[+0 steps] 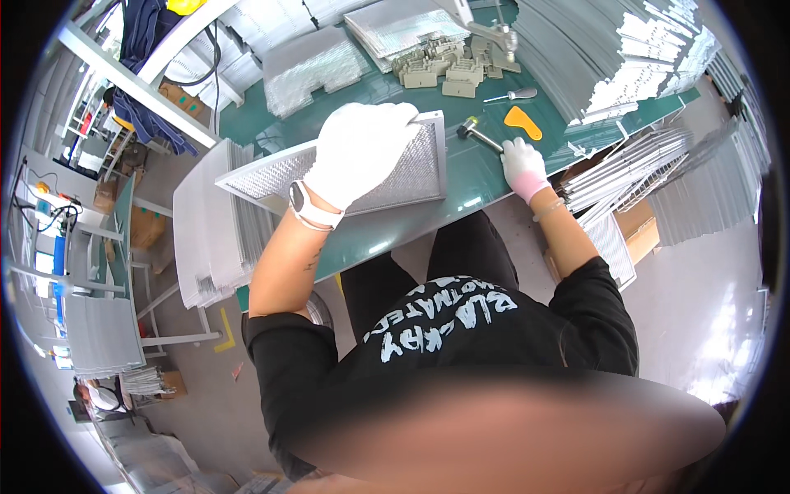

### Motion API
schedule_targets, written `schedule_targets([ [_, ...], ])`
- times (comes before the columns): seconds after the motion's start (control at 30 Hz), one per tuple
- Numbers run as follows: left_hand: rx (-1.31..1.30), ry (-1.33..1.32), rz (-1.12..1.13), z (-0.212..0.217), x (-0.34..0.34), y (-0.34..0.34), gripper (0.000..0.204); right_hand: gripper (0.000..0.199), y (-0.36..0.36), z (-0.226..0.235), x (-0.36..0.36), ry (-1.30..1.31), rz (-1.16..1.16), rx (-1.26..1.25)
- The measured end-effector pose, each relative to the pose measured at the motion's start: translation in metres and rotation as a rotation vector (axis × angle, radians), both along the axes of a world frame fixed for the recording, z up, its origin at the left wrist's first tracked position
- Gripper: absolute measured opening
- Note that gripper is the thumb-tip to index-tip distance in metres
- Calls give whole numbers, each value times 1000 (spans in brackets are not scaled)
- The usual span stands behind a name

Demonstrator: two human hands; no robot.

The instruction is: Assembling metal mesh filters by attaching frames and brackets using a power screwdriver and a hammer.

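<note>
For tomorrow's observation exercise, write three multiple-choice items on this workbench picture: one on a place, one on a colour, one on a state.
1. Where does the left hand rest?
A on the mesh filter panel
B on the floor
C on a box

2. What colour is the scraper?
A blue
B orange
C black

3. What is the right hand doing?
A hanging free
B pointing upward
C gripping the mallet handle

Answers: 1 A, the glove lies flat on the mesh; 2 B, it shows orange against the green bench; 3 C, fingers close round the handle end.
</note>
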State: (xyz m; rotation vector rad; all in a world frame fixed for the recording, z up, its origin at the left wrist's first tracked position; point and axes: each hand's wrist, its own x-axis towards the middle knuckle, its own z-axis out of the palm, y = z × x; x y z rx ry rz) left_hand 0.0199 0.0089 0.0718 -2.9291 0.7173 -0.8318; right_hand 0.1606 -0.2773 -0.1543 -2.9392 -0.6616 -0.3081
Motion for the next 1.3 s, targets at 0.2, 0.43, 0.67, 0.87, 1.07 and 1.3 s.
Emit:
schedule_targets([
  [0.2,-31,41,25,0,-4,4,16,30,2,45,-71,896,188,1664],
  [0.43,-24,-4,-42,-4,-1,4,16,34,65,89,-147,818,342,1527],
  [0.67,-56,-205,-85,-11,-1,-1,14,36,65,98,-150,485,163,2173],
  [0.87,15,-112,-2,-11,-6,0,14,34,54,105,-164,718,301,1575],
  [1.07,-293,-452,0,-32,-12,-20,35,44,-8,206,-121,350,411,1153],
  [1.3,-496,-596,184,-55,-7,-42,54,54,-14,261,-110,-174,876,1238],
])
